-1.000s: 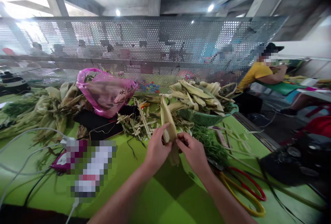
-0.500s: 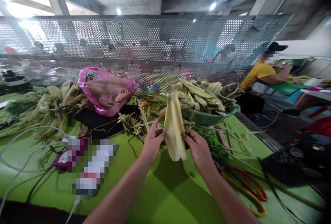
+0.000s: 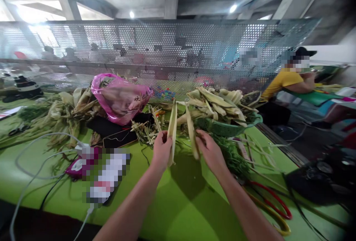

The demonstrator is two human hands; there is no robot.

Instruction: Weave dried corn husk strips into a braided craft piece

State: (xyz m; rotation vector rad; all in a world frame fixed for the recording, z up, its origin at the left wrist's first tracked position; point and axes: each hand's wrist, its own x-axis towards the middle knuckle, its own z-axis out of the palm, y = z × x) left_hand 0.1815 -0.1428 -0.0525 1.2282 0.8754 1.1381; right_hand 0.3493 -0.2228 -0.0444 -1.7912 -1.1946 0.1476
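Pinched in my left hand (image 3: 162,151) is a long pale corn husk strip (image 3: 173,129), held upright over the green table. My right hand (image 3: 210,151) grips another upright husk strip (image 3: 191,131), its lower end tilting a little to the right. A narrow gap separates the two strips. Just behind my right hand stands a green basket (image 3: 222,127) heaped with dry corn husks (image 3: 218,101). Green plant fibres (image 3: 233,155) lie beside that hand. Behind my left hand is a pile of husk scraps (image 3: 144,129).
A pink plastic bag (image 3: 121,98) sits by more husks (image 3: 65,113) at the left. A phone (image 3: 109,176), a purple power strip (image 3: 80,165) and cables lie front left. Red-and-yellow-handled tools (image 3: 274,204) lie at right. A perforated metal screen (image 3: 155,55) backs the table. A person in yellow (image 3: 287,81) sits beyond.
The single wide husk held between both hands is now two narrow strips, one in each hand. The camera view has shifted slightly left.
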